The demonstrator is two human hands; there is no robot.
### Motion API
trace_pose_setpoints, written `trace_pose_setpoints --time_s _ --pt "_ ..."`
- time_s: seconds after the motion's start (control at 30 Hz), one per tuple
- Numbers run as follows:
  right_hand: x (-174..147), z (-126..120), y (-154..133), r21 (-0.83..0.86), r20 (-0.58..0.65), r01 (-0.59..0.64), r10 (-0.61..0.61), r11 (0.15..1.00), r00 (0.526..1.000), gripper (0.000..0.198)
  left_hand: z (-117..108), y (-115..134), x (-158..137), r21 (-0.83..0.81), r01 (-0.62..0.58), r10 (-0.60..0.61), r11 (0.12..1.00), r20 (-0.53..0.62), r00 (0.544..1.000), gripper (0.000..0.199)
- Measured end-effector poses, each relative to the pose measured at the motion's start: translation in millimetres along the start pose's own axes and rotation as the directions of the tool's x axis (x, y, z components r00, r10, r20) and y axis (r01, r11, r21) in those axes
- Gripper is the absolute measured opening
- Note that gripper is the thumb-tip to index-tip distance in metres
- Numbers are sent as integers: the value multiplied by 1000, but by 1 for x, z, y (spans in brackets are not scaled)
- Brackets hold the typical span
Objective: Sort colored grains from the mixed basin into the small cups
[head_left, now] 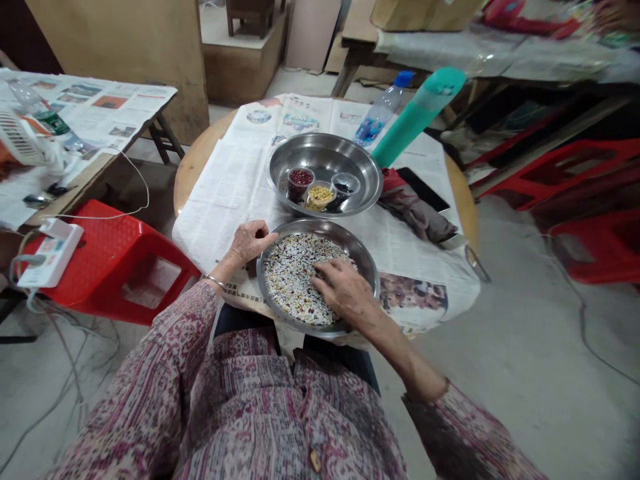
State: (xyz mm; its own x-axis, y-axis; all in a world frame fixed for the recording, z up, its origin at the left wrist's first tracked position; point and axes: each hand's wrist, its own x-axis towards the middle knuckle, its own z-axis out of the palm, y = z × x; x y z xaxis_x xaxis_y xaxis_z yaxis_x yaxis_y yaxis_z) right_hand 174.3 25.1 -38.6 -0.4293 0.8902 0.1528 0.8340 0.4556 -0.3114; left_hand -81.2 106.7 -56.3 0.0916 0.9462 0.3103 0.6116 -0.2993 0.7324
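A steel basin at the table's near edge holds a spread of mixed grains, mostly white with yellow, dark red and black ones. My left hand is closed at its left rim, fingers bent against the edge. Over the right part of the grains is my right hand, fingers curled down with their tips at the grains; anything pinched there is hidden. Just behind stands a second steel basin. It contains a cup of dark red beans, a cup of yellow grains and a cup with black ones.
Newspaper covers the round table. Behind the basins are a water bottle and a tall green container. A phone and crumpled cloth lie right. A red stool with a power strip stands left.
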Motion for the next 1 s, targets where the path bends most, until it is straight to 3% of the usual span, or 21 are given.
trace_pose_setpoints --time_s 0.17,0.33,0.47,0.57,0.67,0.83,1.0 --pt "-10 6 -48 271 81 223 -253 936 964 22 -1 1 1 2 13 -13 1000 8 1000 26" --pt "-2 7 -50 209 158 322 -357 923 921 24 -3 4 1 8 27 -27 1000 6 1000 25" --pt "0 1 -14 118 161 230 -248 966 955 23 -3 4 2 -2 23 -23 1000 17 1000 26" --pt "5 -7 15 74 63 93 -98 993 993 25 -3 2 2 -1 21 -21 1000 21 1000 26" --pt "14 -12 31 13 -30 -10 10 1000 1000 26 -3 2 2 8 24 -24 1000 18 1000 27" --pt "13 -9 22 -74 -40 -80 77 994 996 28 -3 3 2 9 29 -29 1000 10 1000 28" --pt "-5 -2 -12 95 60 17 -23 995 998 19 -1 2 3 17 34 -34 999 5 999 27"
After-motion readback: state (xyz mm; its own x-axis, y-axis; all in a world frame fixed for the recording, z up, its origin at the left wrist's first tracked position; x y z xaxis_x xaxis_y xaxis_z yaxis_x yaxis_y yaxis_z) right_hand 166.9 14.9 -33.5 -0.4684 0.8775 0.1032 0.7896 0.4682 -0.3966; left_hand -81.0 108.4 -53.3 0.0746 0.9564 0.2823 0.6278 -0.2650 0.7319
